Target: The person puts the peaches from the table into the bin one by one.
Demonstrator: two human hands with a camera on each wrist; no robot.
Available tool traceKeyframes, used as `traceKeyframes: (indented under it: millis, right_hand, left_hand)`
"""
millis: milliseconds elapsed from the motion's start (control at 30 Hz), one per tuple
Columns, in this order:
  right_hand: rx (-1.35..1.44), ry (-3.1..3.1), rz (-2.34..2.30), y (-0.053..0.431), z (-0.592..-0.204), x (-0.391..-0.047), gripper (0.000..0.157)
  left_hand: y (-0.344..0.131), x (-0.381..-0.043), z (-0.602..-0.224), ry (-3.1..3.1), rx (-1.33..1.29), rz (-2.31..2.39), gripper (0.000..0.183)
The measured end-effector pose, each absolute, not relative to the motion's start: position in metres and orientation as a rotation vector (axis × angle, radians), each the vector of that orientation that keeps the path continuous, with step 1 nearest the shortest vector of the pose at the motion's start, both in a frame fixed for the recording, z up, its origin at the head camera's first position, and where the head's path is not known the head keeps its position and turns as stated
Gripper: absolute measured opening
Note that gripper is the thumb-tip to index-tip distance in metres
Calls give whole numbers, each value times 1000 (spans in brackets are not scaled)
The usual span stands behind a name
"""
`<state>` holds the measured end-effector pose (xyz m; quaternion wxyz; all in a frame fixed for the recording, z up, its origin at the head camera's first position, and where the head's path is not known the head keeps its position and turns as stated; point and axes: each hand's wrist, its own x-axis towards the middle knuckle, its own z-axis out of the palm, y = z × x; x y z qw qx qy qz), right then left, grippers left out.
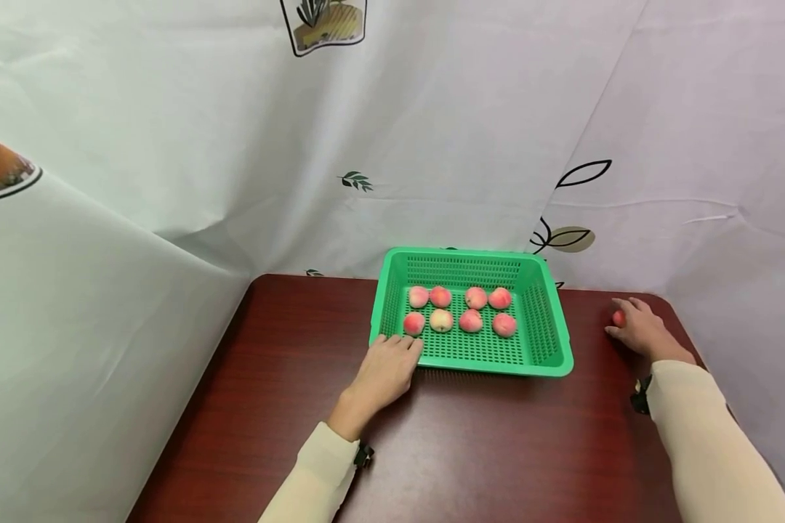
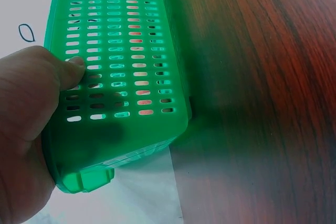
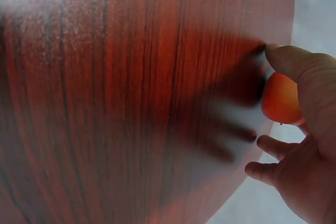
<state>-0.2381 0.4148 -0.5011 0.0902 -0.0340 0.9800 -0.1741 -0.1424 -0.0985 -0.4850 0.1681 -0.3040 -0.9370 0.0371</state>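
My left hand (image 1: pixel 387 365) grips the front left rim of a green plastic basket (image 1: pixel 477 367). In the left wrist view the thumb (image 2: pixel 73 72) lies against the slotted wall, and the other fingers are hidden. Several pink and yellowish peaches (image 1: pixel 470 320) sit in two rows on the basket floor. Far to the right, my right hand (image 1: pixel 641 328) is low over the table with a red-orange peach (image 3: pixel 281 98) between thumb and fingers. The right wrist view shows the ring and little fingers spread apart from this peach; the remaining fingers are mostly hidden behind it.
A dark reddish wooden table (image 1: pixel 490 443) carries the basket near its back edge. White cloth with printed leaves (image 1: pixel 432 145) hangs behind and along both sides. The table's right edge runs close beside my right hand.
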Motion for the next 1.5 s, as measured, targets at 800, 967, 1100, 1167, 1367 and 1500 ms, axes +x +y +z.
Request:
traceKeyframes:
  millis: [800,967,1100,1167,1367,1500]
  right_hand:
    - [-272,3044,-431,421,-499,-229,39]
    - [-258,3031,-446,419,-489,-227,41]
    - [-298,3069,-457,413,-477,-229,40]
    - [-321,3081,-468,410,-471,-230,39]
    - [-361,3112,-504,398,-457,-233,39]
    - [-465,3197,-538,389,-449,-233,36]
  left_hand:
    - [-98,-142,-485,-2653,-862,99,14]
    - [-98,-142,-486,-2658,-865,100,14]
    - [-98,-142,-485,-2648,-861,109,15]
    - [-98,-142,-485,-2643,-860,115,16]
    - [-99,-142,-485,-2632,-862,124,17]
    - [-99,-142,-485,-2623,-863,124,18]
